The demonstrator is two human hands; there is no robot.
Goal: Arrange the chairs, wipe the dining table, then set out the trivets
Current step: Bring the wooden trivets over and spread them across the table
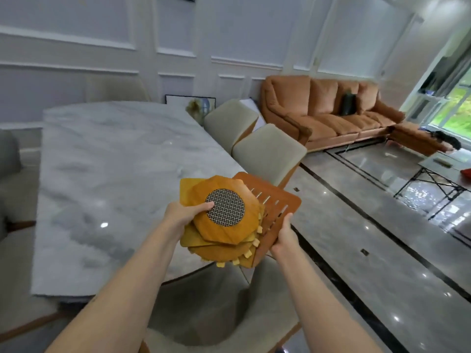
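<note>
I hold a stack of wooden trivets above the near right corner of the marble dining table (107, 159). The top trivet (224, 212) is octagonal with a round metal mesh centre. My left hand (184, 216) grips the stack from the left, thumb on the top trivet. My right hand (284, 236) grips the edge of a reddish-brown slatted trivet (276, 207) at the right of the stack. Two beige chairs (267, 154) stand along the table's right side, and another chair (229, 299) is just below my arms.
An orange sofa (331, 110) runs along the back right wall. A folding-leg low table (443, 174) stands at the far right on the glossy tiled floor (356, 250). A grey chair (7, 154) sits at the left edge. A framed picture (190, 101) leans against the wall.
</note>
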